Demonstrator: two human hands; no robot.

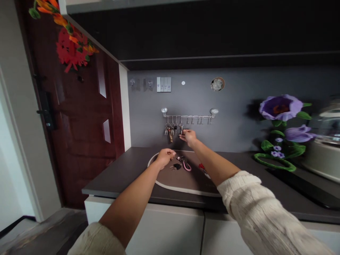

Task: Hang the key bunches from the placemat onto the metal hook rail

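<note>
My right hand [188, 137] reaches up to a metal hook rail [189, 116] on the wall, its fingertips pinching a small key [181, 128] that hangs there. Several bunches of keys [170, 130] hang just left of it. Lower down, my left hand [165, 157] rests palm down over a brown oval mat [186, 180] with a cream border. Its curled fingers hide whatever may be under them. Next to those fingertips lie a black key fob [176, 166] and a pink loop keyring [186, 165]. A small red item [201, 166] sits partly behind my right forearm.
The mat lies on a dark countertop [127, 170] above white cabinets. A dark red door [79, 117] with a black lock stands at the left. A purple flower decoration [281, 108] and a pale appliance [324, 152] stand at the right. Small hooks and a switch plate [163, 84] sit higher up the grey wall.
</note>
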